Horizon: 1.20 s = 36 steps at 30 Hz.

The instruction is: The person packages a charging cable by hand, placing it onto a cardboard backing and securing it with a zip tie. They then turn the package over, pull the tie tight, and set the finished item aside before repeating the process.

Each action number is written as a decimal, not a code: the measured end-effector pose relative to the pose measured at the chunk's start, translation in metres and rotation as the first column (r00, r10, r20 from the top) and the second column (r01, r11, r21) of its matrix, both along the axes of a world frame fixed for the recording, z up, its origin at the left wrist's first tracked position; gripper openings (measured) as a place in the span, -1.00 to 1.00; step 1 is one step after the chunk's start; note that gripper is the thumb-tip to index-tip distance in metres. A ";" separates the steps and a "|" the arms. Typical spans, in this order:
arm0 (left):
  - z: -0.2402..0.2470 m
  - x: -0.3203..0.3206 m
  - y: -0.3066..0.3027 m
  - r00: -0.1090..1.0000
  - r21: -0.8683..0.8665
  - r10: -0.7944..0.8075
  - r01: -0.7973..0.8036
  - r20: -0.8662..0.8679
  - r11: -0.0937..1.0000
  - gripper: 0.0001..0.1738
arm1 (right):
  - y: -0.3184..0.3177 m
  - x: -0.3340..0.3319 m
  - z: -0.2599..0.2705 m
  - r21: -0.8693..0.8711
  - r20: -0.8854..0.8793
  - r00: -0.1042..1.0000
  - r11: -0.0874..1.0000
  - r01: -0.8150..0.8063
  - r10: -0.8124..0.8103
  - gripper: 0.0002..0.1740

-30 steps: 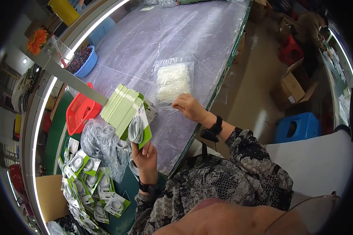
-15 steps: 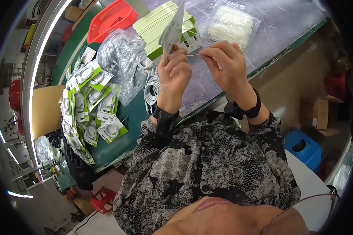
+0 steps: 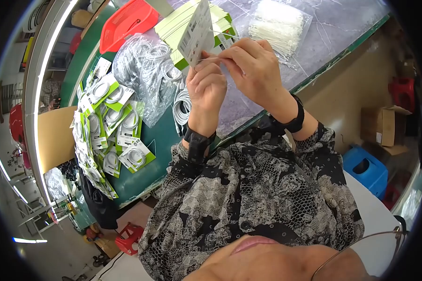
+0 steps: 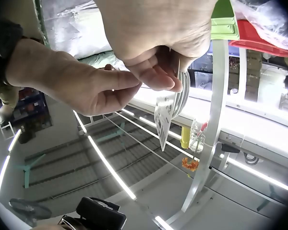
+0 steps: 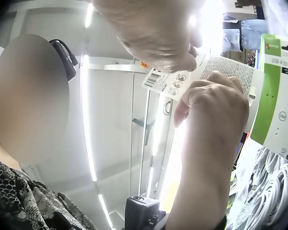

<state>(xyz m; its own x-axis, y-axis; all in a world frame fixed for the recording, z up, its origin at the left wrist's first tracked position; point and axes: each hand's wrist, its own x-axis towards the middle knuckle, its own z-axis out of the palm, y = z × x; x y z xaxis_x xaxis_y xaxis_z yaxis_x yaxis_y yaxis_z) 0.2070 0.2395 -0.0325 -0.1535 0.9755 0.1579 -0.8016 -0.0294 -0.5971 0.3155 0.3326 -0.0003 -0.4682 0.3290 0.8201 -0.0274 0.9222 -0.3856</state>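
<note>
Okay so the printed card (image 3: 194,37) was up over the tabletop (image 3: 330,51), left hand (image 3: 206,86) fingers pinching its lower edge. Right hand (image 3: 255,68) fingers were pinching a thin white tie (image 3: 224,34) right beside it. Green-edged card stack (image 3: 178,28) sat behind, bagged ties (image 3: 274,28) nearby, red basket (image 3: 126,24) past the stack.

The hands (image 3: 206,89) hold a printed card (image 3: 196,37) and a thin white strand (image 3: 226,34) near stacked cards (image 3: 172,33).

Shirt (image 3: 253,196): black/grey/cream print, snakeskin-like patches, loose sleeves (image 3: 326,164). Just past shirt cuffs: black left wrist strap (image 3: 198,145), black right wrist strap (image 3: 299,122). Thin-framed glasses (image 3: 398,232) beyond shirt neckline.
</note>
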 end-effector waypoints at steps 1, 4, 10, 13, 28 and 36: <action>0.000 0.000 0.000 1.000 0.004 0.002 -0.002 0.000 1.000 -0.70 | 0.000 0.000 0.000 -0.001 0.001 1.000 1.000 0.001 -0.001 -0.85; -0.001 0.000 0.000 1.000 0.001 0.010 -0.010 -0.005 1.000 -0.69 | -0.002 -0.002 -0.001 -0.014 0.017 1.000 1.000 0.002 -0.002 -0.86; -0.010 -0.001 -0.001 1.000 0.024 -0.006 0.007 -0.017 1.000 -0.67 | -0.005 -0.008 -0.003 -0.021 0.033 0.999 0.999 -0.034 0.035 -0.86; -0.012 0.005 0.004 0.854 -0.002 0.181 -0.208 -0.488 0.978 -0.63 | -0.002 -0.010 -0.005 -0.032 0.024 0.993 0.993 -0.111 0.112 -0.83; -0.021 0.016 -0.019 0.411 -0.403 -0.204 -0.485 -0.888 0.776 -0.57 | 0.010 0.016 -0.056 -0.680 -0.111 0.957 0.681 -0.271 0.270 -0.70; -0.024 0.015 -0.019 0.299 -0.249 -0.049 -0.679 -0.953 0.691 -0.63 | -0.002 0.040 -0.061 -0.003 0.110 0.992 0.999 -0.054 0.054 -0.65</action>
